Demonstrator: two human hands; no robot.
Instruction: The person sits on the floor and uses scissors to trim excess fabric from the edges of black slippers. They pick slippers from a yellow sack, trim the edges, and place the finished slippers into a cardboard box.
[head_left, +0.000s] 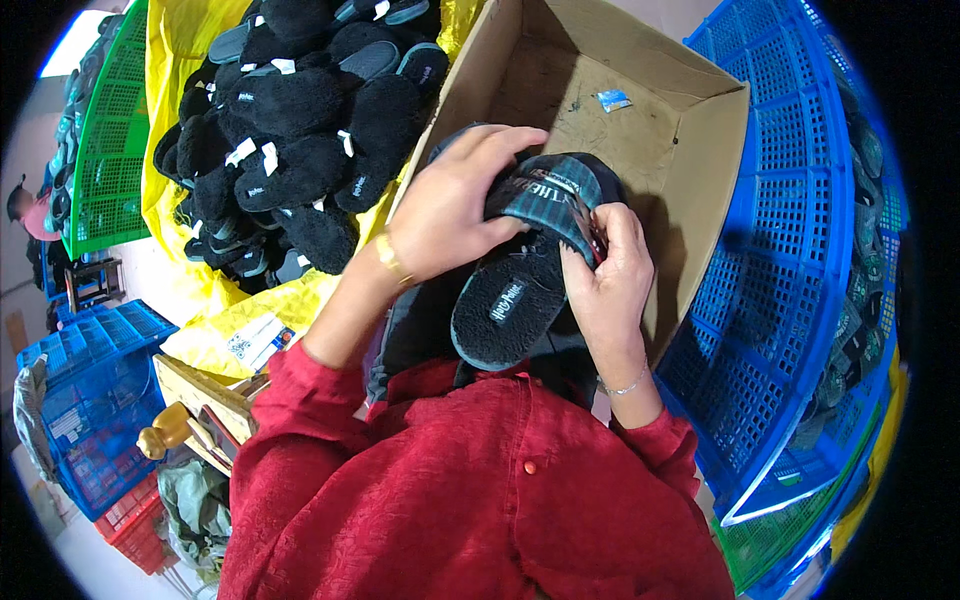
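A fleece-lined slipper (504, 307) with a dark green plaid strap and a black fluffy footbed lies over my lap, its heel towards me. My left hand (457, 195) is on the left side of the strap, with the thumb at the strap's opening and the fingers over the toe end. My right hand (619, 262) pinches the right edge of the strap between thumb and fingers. Part of another dark item shows behind my left fingers; what it is cannot be told. Lettering stands on the strap and on the footbed label.
Left, a yellow plastic sack (169, 202) holds many black fluffy slippers (289, 101) with white tags. Ahead stands an open cardboard box (705, 142) with a small blue packet (613, 100) inside. Blue crates (757, 300) with slippers are at right; a green crate (112, 150) stands far left.
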